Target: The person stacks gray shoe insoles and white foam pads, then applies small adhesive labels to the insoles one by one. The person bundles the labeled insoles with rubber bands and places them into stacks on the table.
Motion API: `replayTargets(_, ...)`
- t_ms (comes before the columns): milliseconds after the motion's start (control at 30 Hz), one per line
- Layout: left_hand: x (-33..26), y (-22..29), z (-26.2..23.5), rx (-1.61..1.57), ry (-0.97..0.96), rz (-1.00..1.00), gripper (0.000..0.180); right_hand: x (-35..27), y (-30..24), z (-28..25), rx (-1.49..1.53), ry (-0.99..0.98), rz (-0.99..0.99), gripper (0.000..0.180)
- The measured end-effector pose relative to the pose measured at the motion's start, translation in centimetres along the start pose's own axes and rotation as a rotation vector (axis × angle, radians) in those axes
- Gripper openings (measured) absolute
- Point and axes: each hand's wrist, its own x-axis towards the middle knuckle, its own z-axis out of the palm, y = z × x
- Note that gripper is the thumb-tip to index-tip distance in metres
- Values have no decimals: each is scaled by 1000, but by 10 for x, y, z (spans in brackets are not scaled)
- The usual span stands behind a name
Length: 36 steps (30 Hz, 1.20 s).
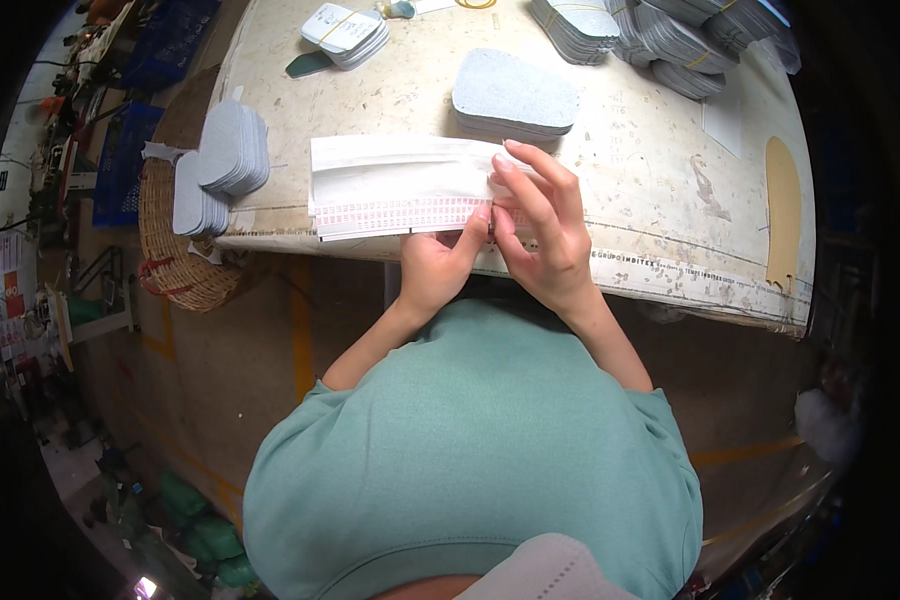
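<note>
Both hands, left hand [438,262] and right hand [540,225], pinch fingers closed on the white sheet of red-printed stickers [395,190] at the tabletop [660,190] edge, six o'clock of the grey insole stack [515,97]; a hasty peel might tear a sticker.

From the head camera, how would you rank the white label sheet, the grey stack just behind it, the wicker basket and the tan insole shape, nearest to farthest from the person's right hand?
From the right hand:
1. White label sheet: touched by the fingers, at the table's front edge.
2. Grey insole stack: just behind the hand, mid-table.
3. Tan insole shape: flat, far right.
4. Wicker basket: off the table's left edge.
</note>
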Motion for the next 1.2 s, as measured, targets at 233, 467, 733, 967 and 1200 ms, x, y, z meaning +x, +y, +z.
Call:
replayTargets(233,-1,3,1,50,-45,-27,21,0,-6,-6,258,37,351,73)
replayTargets(467,10,30,1,-239,-322,-424,36,11,0,-35,518,122,498,56)
replayTargets(733,43,103,-21,586,-778,270,36,68,24,-105,-189,-179,297,7)
replayTargets(967,163,88,0,948,-750,683,52,93,50,-81,-483,-295,9,7)
replayTargets(1200,183,78,3,900,-819,648,58,92,56,-69,-741,-254,-59,7)
